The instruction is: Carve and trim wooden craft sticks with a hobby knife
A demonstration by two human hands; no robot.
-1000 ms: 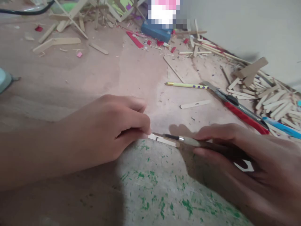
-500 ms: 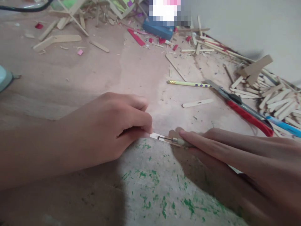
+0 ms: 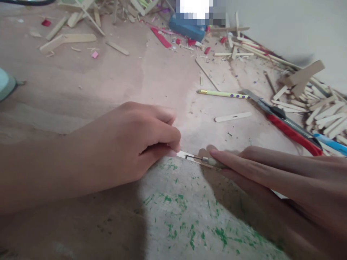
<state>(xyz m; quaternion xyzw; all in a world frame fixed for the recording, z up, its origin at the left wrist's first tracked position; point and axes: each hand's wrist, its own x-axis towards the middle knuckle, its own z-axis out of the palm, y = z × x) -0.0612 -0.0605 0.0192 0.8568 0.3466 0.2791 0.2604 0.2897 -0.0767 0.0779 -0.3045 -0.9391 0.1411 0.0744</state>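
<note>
My left hand (image 3: 141, 141) is closed on the left end of a thin pale wooden stick (image 3: 182, 154) lying on the table. Fingers of my right hand (image 3: 265, 173) are wrapped round a small tool (image 3: 211, 161) with a pale handle, a metal collar and a thin dark shaft. The shaft's tip rests on the stick, just right of my left fingertips. Most of the handle is hidden under my right hand.
Beyond my hands lie a loose stick (image 3: 233, 117), a yellow pencil (image 3: 222, 94) and a red-handled cutter (image 3: 292, 131). Many sticks (image 3: 329, 115) are heaped at the right. A blue block (image 3: 187, 28) and scraps lie at the back.
The whole view has shifted slightly, so things appear a little further right and mostly higher. Both hands keep their hold on the stick and the tool.
</note>
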